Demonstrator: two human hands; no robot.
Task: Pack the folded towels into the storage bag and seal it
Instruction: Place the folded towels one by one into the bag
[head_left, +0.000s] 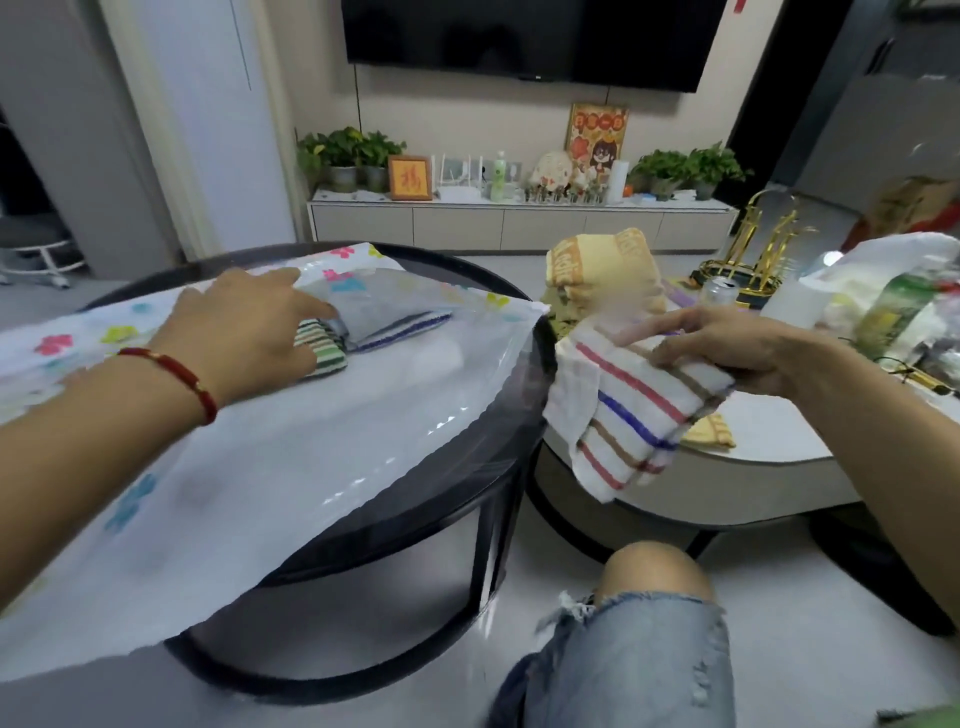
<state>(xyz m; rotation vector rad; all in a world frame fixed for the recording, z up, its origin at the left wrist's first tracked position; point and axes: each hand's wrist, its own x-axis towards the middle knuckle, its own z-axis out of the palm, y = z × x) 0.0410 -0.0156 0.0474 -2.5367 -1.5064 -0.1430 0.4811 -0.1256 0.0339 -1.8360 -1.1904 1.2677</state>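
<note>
Knee (657, 571) below right hand (727, 348) gripping striped towel (639, 415).

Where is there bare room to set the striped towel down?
Free: the storage bag lies flat and bare nearer than the green-striped towel under the left hand. The white table has a bare strip near its front rim. Crowded: its far side, with the yellow towel, can and plastic bags.

One storage bag (322, 415) lies over one round black desk (467, 483). Four towels show: two inside the bag, green-striped (324, 345) and blue-edged (400, 325); one multicoloured-striped towel (634, 410); one yellow towel (602, 270). One drink can (719, 292).
</note>
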